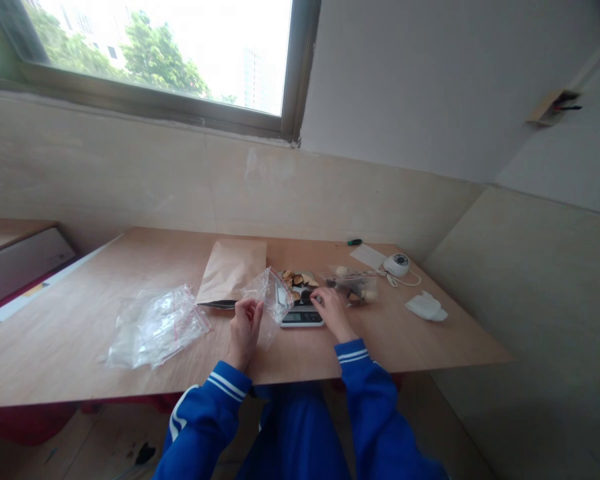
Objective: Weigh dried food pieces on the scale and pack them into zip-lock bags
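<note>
My left hand (245, 332) pinches the edge of a clear zip bag (269, 293), which leans over the left side of a white kitchen scale (303, 319). Brown and tan dried slices (296, 279), which look like dried mushrooms, lie on the scale's plate. My right hand (331, 310) reaches over the right side of the plate, fingertips closed around a small dark piece (319, 299). Beside that hand, a filled zip bag (361, 288) with pale and dark pieces rests on the table.
Several flat clear zip bags (155, 327) are piled on the left of the wooden table (300, 363). A brown paper pouch (235, 267) lies behind my left hand. On the right are a white dome-shaped device (397, 265) with a cable, crumpled tissue (427, 306), paper (368, 256) and a green-handled screwdriver (355, 243).
</note>
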